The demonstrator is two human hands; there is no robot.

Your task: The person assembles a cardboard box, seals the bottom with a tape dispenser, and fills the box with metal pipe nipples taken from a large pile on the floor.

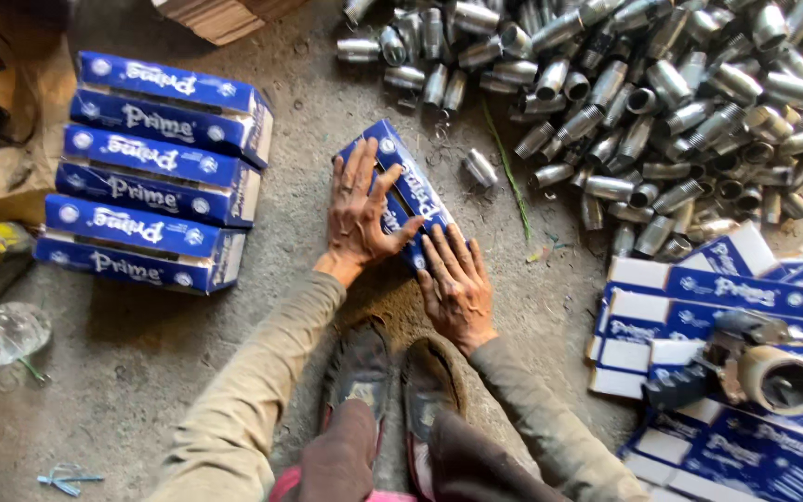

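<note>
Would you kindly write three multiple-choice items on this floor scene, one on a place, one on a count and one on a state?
1. Where does the heap of grey metal pipe fittings lie?
A. Upper right of the concrete floor
B. Lower left
C. Under the shoes

2. How many stacks of closed blue-and-white cardboard boxes sit at the left?
A. One
B. Three
C. Six

3. How do the hands stand on the blue-and-white cardboard box in the middle?
A. Both lifted clear of it
B. One hand holds a fitting
C. Both pressed flat on it

Answers: 1 A, the heap fills the upper right of the head view. 2 B, three stacks lie one below another, each seeming two boxes high. 3 C, the left hand and right hand lie palm-down with spread fingers on the box.
</note>
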